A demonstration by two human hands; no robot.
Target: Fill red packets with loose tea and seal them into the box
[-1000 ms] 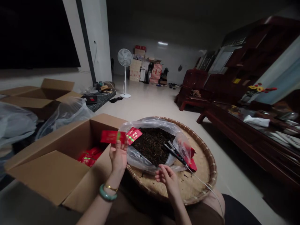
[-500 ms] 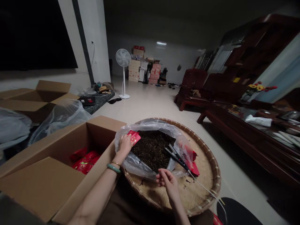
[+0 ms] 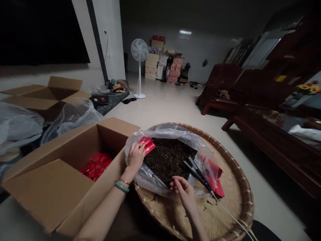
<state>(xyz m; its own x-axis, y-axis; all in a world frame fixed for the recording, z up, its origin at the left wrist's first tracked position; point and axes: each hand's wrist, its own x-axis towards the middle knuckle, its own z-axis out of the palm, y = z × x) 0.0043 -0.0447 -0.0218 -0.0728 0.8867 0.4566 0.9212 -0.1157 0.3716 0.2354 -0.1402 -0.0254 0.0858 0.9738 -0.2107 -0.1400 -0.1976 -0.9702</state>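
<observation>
Near the left rim of a clear plastic bag (image 3: 173, 131), my left hand (image 3: 136, 156) is closed on red foil packets (image 3: 148, 147). The open bag holds dark, twisted loose tea leaves (image 3: 169, 162) and rests on a round bamboo tray (image 3: 213, 221). My right hand (image 3: 184, 191) hovers at the bag's near edge, thumb and fingers curled together; whatever they may pinch is too small to tell. A black hair straightener (image 3: 199, 174) with a white cord lies across the bag's right side, its plates apart. More red packets (image 3: 218, 188) lie on the tray beside it.
An open cardboard box (image 3: 72, 201) with red packets (image 3: 97, 165) inside stands left of the tray. Behind it are another open box (image 3: 64, 87) and plastic bags (image 3: 72, 115). A white fan (image 3: 139, 50) stands on the floor ahead; dark wooden furniture (image 3: 265, 140) lines the right.
The view has turned slightly left and down, so the surroundings sit farther right and higher. My left hand stays on the red packets, and my right hand keeps its curled pose near the bag.
</observation>
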